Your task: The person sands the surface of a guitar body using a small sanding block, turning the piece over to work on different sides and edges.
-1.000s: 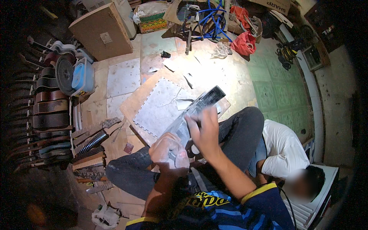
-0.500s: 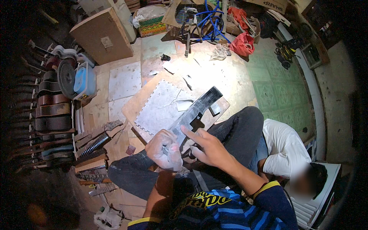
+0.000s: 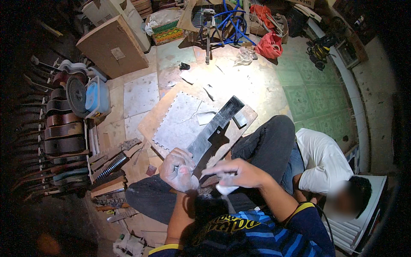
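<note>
A long, flat dark-grey piece (image 3: 216, 122), streaked with pale dust, slants up from my lap over a worn board (image 3: 152, 118) topped by a light mat (image 3: 173, 122) with a toothed edge. My left hand (image 3: 177, 169), whitened with dust, is closed around the piece's lower end. My right hand (image 3: 239, 173) is just right of it at my lap, fingers extended over a small white item (image 3: 226, 186) that it holds beneath them; what that item is, I cannot tell.
Stacked guitar bodies (image 3: 64, 132), a bin (image 3: 96, 100) and guitar necks (image 3: 120, 158) line the left. Behind are a leaning panel (image 3: 98, 43), tangled blue tubing (image 3: 237, 30) and red bags (image 3: 267, 45). Another person (image 3: 325, 162) in white is close on my right, beside a white slatted object (image 3: 361, 231).
My right hand has come down and back from the dark piece toward my lap, uncovering more of its surface. The white item now shows under its fingers. My left hand still grips the piece.
</note>
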{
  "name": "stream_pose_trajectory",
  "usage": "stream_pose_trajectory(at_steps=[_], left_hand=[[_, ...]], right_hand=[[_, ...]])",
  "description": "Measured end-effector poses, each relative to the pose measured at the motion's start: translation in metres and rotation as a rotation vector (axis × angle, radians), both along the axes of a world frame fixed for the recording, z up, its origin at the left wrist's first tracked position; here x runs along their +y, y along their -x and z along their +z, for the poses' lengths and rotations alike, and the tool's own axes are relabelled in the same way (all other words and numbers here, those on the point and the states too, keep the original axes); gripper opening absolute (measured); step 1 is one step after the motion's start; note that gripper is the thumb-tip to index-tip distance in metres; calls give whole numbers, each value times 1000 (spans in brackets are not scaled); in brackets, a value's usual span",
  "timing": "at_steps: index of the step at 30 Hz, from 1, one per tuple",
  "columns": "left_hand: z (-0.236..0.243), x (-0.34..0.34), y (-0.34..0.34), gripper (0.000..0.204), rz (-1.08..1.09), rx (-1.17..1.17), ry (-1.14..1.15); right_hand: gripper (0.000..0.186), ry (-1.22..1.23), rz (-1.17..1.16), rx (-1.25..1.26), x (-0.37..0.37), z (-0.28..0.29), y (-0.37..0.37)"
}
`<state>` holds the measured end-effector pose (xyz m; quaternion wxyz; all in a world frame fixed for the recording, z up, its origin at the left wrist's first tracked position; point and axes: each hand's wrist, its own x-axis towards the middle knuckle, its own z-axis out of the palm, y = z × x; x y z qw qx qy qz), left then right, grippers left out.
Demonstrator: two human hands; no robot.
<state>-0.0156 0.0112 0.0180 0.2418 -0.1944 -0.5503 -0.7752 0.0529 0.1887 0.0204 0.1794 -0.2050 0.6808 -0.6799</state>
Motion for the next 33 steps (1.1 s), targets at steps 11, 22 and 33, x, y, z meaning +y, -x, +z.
stream_pose_trajectory(at_steps=[11,22,33], left_hand=[[-6,10,-3,49,31,-38,65],[-12,10,0,45,-24,-47,-26],[-14,14,-3,39,-73,-60,-19]], right_hand=[[16,-76,-980,-104,-14,-13,22],[19,-442,-957,434,-44,-13,41],[17,-469,-1077,212,-23,-11,85]])
